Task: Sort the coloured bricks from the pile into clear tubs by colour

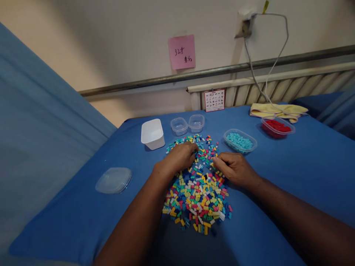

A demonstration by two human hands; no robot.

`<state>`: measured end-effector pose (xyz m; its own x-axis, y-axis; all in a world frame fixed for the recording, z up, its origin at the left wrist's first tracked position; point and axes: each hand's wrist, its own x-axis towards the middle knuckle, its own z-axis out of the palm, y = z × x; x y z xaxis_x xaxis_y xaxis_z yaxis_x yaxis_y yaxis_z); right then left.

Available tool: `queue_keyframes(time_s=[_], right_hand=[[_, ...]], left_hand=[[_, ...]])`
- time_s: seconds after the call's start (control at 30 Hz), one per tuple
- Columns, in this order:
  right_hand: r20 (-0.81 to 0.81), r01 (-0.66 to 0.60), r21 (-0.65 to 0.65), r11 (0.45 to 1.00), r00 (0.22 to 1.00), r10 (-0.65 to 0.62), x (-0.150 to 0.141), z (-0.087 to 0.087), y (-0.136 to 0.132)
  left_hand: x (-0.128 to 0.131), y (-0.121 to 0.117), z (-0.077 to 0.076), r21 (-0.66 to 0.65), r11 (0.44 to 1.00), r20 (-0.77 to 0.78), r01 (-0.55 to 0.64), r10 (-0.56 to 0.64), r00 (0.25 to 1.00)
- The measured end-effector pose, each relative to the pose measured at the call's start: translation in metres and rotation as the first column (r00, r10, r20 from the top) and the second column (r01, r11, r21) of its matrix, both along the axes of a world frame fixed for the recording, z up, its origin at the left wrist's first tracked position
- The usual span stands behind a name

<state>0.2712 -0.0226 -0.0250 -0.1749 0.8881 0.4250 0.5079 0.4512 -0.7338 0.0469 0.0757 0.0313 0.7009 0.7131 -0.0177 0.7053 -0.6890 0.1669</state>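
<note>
A heap of small coloured bricks (198, 195) lies on the blue cloth (291, 177) in front of me. My left hand (180, 157) rests on the heap's far left part, fingers curled down into the bricks. My right hand (234, 168) sits at the heap's right edge, fingers pinched together on something I cannot make out. A clear tub of turquoise bricks (240, 140) stands just beyond the right hand. Further right is a clear tub of red bricks (277, 126).
A white tub (152, 133) and two small clear tubs (179, 126) (196, 123) stand behind the heap. A clear lid (114, 180) lies at the left. A yellow cloth (277, 110) and a cable lie at the back right, by a radiator and wall.
</note>
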Motion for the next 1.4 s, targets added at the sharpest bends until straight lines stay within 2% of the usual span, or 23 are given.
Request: queue_keyframes(time_s=[0.2,0.33,0.43,0.5,0.6,0.7,0.87,0.97,1.1,1.2,1.27,1.4], right_hand=[[-0.006,-0.010,-0.018,1.000,1.000,0.010,0.000,0.001,0.000],[-0.010,-0.016,-0.032,0.999,1.000,0.015,0.000,0.001,0.000],[-0.018,-0.012,-0.045,0.999,1.000,0.011,0.000,0.000,0.000],[-0.015,-0.006,-0.050,0.999,1.000,0.005,0.000,-0.001,0.000],[-0.005,-0.004,-0.061,0.998,1.000,0.004,0.001,-0.001,0.001],[0.005,-0.004,-0.085,0.996,1.000,0.004,0.001,0.000,0.002],[-0.011,-0.010,-0.118,0.993,1.000,0.009,0.001,-0.001,0.002],[-0.015,-0.002,-0.129,0.992,1.000,0.000,0.001,-0.002,0.002],[-0.015,-0.010,-0.128,0.992,1.000,0.008,0.002,-0.003,0.003],[-0.021,-0.009,-0.124,0.992,1.000,0.006,0.002,-0.004,0.003],[-0.021,-0.007,-0.125,0.992,1.000,0.004,0.002,-0.005,0.003],[-0.025,-0.005,-0.130,0.992,1.000,0.001,0.002,-0.005,0.003]], left_hand=[[-0.001,-0.001,-0.004,-0.003,0.999,-0.005,0.049,-0.049,0.999],[-0.001,-0.002,-0.001,-0.044,0.999,0.028,0.016,-0.015,0.999],[-0.005,0.001,0.000,-0.133,0.991,0.112,-0.019,0.034,0.993],[-0.010,0.006,-0.001,-0.227,0.973,0.207,-0.049,0.098,0.973],[-0.017,0.013,-0.005,-0.375,0.924,0.362,-0.073,0.219,0.906],[-0.019,0.015,-0.008,-0.494,0.865,0.430,-0.084,0.328,0.841],[-0.015,0.013,-0.009,-0.554,0.831,0.474,-0.039,0.354,0.806],[-0.018,0.013,-0.006,-0.526,0.848,0.445,-0.060,0.335,0.831],[-0.023,0.010,0.003,-0.365,0.924,0.317,-0.112,0.237,0.918],[-0.022,0.006,0.008,-0.219,0.974,0.159,-0.060,0.097,0.983],[-0.019,0.004,0.009,-0.159,0.987,0.063,-0.008,0.018,0.998],[-0.016,0.002,0.008,-0.126,0.992,-0.010,0.024,-0.025,1.000]])
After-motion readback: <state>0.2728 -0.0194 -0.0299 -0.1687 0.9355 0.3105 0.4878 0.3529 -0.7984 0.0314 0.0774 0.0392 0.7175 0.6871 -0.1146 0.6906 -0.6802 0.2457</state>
